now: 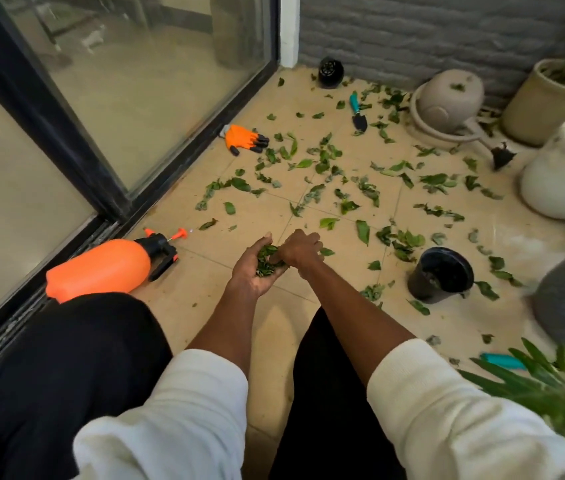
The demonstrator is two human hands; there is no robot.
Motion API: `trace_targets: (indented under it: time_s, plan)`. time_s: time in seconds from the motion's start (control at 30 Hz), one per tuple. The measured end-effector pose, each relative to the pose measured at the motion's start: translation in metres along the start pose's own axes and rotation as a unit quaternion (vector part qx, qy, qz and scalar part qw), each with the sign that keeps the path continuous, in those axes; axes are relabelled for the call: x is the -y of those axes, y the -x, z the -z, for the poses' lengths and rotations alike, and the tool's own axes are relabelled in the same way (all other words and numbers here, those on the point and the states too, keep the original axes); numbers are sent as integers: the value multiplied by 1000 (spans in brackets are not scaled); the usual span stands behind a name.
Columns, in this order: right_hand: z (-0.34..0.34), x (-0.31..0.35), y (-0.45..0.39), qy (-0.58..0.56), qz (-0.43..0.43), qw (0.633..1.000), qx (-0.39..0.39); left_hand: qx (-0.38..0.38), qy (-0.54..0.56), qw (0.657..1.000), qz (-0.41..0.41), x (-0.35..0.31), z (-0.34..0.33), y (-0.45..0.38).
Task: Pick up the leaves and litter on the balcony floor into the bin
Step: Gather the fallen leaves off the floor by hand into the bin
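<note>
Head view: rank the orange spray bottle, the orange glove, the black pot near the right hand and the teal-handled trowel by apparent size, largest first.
1. orange spray bottle, though nearest the camera
2. black pot
3. orange glove
4. teal-handled trowel, farthest away, so unsure against the glove

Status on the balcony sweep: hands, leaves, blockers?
Left hand cupped, holds a leaf bunch; right hand presses onto it. Most leaves on the floor. Bin not identified. Sprayer, glove, trowel lie among them.
</note>
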State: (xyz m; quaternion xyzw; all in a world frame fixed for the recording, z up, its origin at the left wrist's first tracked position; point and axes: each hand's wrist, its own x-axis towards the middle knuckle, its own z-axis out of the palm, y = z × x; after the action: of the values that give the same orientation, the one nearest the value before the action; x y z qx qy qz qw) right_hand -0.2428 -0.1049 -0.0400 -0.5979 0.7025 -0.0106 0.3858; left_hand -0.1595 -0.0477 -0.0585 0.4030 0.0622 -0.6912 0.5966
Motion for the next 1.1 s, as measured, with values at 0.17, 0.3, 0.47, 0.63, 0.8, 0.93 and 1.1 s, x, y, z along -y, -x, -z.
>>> trace_targets:
  time_s: [0.17, 0.3, 0.47, 0.63, 0.8, 0.93, 1.1]
  plan:
    - [22, -18, -2, 54, 6, 997, -61, 9, -55, 998, 23, 9, -19, 2]
    - [35, -39, -12, 103, 30, 988, -110, -8, -99, 994, 39, 23, -34, -19]
    - [67, -75, -39, 28, 20, 999, -12, 4, -70, 995, 73, 60, -54, -57]
    - [90, -157, -51, -304, 14, 947, 101, -25, -65, 990, 122, 113, -67, -88]
    - [52, -256, -37, -135, -36, 974, -176, -64, -129, 975, 167, 154, -62, -108]
    - [30, -302, -27, -27, -63, 967, -244, -73, -99, 978, 169, 183, -67, -101]
    - [32, -316, -44, 98, -41, 981, -159, -73, -85, 980, 162, 202, -74, -98]
